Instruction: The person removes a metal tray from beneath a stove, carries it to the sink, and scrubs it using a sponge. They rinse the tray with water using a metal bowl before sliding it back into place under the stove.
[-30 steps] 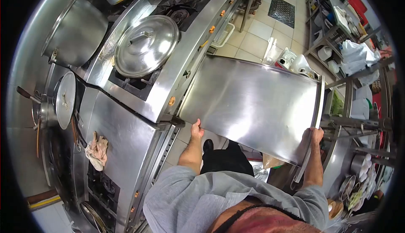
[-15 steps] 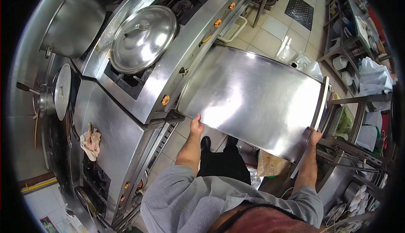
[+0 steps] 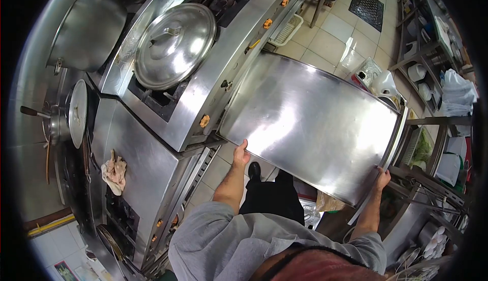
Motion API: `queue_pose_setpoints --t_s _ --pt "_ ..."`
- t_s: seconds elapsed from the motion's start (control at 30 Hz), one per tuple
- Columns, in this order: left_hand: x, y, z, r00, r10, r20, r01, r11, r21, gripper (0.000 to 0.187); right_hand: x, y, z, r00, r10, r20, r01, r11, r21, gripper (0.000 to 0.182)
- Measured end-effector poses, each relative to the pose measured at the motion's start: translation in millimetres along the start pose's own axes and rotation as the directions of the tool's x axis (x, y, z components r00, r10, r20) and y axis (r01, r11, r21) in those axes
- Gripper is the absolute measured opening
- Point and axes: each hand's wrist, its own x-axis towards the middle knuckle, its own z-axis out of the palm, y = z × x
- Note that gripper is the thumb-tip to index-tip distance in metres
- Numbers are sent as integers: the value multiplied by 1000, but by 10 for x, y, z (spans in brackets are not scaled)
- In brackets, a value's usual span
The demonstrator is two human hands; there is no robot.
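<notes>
A large flat stainless steel sheet [image 3: 305, 123] with a narrow rim spans the gap between the stove and the shelving, in front of my body. My left hand [image 3: 241, 155] is closed on its near edge toward the left corner, thumb on top and fingers hidden underneath. At the near right corner, my right hand [image 3: 382, 178] grips the sheet's edge. The sheet's far left corner lies close to the stove front [image 3: 216, 95].
On the stove sits a big round lid [image 3: 175, 46]; a large pot [image 3: 89, 29] stands behind it. A crumpled cloth [image 3: 114, 172] lies on the steel counter [image 3: 147, 154]. Shelving [image 3: 432, 52] lines the right side. A white basket [image 3: 287, 31] and a dark floor grate [image 3: 366, 9] are beyond the sheet.
The sheet and both hands have shifted slightly to the right in view. One shoe that showed below the near edge is now hidden by the sheet.
</notes>
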Motion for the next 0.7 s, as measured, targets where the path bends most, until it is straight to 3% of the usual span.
queue_pose_setpoints --t_s 0.27,0.4,0.5,0.6,0.7 --pt "140 56 228 994 96 44 -93 993 -72 24 376 64 381 999 -28 28 31 996 -84 24" --pt "330 183 178 988 148 -32 -151 984 -98 25 324 312 649 997 56 46 -58 997 53 24" --pt "392 458 118 994 98 -48 -100 994 -48 28 18 585 820 999 49 11 -48 998 -35 21" --pt "744 668 -122 975 187 -123 -189 982 -9 31 -395 745 1055 997 81 10 -82 992 101 20" --pt "896 851 -321 983 181 -31 -180 983 27 34 -794 676 1355 990 139 -14 -137 986 95 20"
